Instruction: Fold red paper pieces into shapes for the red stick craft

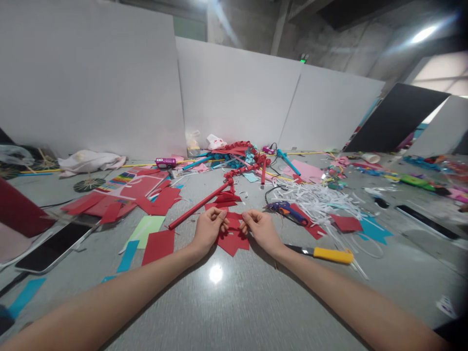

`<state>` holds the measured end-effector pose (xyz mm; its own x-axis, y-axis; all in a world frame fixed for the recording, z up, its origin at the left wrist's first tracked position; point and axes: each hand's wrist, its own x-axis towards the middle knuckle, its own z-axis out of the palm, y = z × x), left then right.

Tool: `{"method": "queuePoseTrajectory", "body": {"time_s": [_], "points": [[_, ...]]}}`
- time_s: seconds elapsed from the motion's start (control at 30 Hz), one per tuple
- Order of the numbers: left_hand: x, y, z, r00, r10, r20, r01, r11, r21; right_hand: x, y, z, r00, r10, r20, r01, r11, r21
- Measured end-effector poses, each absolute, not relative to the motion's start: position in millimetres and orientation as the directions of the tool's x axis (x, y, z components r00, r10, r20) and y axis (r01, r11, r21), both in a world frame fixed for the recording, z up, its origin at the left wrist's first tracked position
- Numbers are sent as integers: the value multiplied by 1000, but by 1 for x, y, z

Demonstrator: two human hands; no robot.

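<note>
Between both hands, close to the grey tabletop, is a small red paper strip (234, 216). My left hand (209, 228) pinches its left end between thumb and fingers. At the opposite end, my right hand (262, 228) grips it the same way. More red paper pieces (233, 243) lie flat under and just below the fingertips. Beyond the hands, a rolled red paper tube (199, 204) lies at a slant, its far end meeting a twisted red paper chain (241, 170). A blue glue gun (287, 212) rests to the right of my right hand.
A yellow-handled utility knife (332, 255) lies beside my right forearm. Shredded white paper strips (314, 200) spread at the right, with a phone (426, 222) farther out. Another phone (54, 243) and red paper sheets (161, 246) are at the left. White panels (237, 92) stand behind.
</note>
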<state>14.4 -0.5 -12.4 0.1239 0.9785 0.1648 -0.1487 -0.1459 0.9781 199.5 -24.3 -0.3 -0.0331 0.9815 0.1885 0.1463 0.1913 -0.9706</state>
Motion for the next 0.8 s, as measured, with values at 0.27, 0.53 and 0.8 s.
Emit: {"method": "queuePoseTrajectory", "body": {"time_s": [0.27,0.53,0.8], "points": [[16,-3,-8,121,981,150,-143,-132,981,199,-27,4,12,978,210,133,207,-969],[14,-6,-5,182,969,169,-98,-154,983,197,-29,6,-56,978,199,132,205,-970],[15,-5,-7,164,974,156,-60,-148,987,196,-25,-1,-60,983,176,100,181,-978]]}}
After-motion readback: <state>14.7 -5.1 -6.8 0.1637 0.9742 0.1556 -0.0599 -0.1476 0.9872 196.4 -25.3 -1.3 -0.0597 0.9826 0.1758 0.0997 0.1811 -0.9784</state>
